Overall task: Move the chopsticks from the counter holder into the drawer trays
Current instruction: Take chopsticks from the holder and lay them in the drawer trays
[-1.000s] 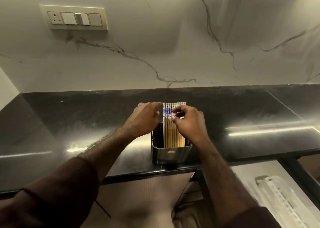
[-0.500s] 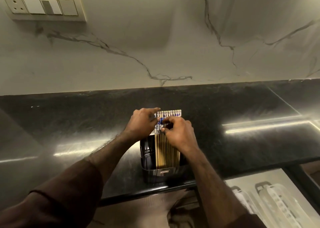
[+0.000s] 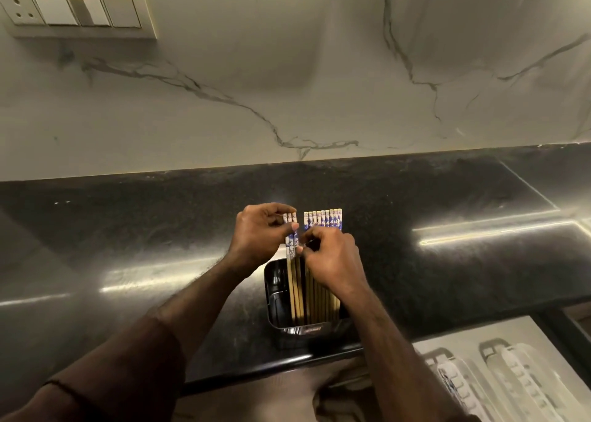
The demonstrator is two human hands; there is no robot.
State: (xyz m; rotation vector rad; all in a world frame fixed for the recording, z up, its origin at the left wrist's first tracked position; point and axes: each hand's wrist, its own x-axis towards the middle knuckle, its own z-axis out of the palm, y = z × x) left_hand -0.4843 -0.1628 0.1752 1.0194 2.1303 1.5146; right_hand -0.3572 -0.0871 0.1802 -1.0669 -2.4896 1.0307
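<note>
On glossy black counter (image 3: 128, 229), marble wall (image 3: 319, 69), both hands (image 3: 259, 239) pinching chopsticks (image 3: 323, 221).

Glossy counter (image 3: 447, 216) (stone, perhaps), wooden chopsticks (image 3: 321, 296)

Slim bamboo chopsticks with blue-and-white patterned tops (image 3: 323, 221) stand upright in a row inside a dark, glossy rectangular plastic holder (image 3: 276, 296). The row is split: a few sticks (image 3: 290, 255) at the left stand apart from the larger group by a narrow gap. The holder sits near the front edge of the black tabletop. Translucent ribbed drawer trays (image 3: 524, 386) lie in the open drawer at lower right.
</note>
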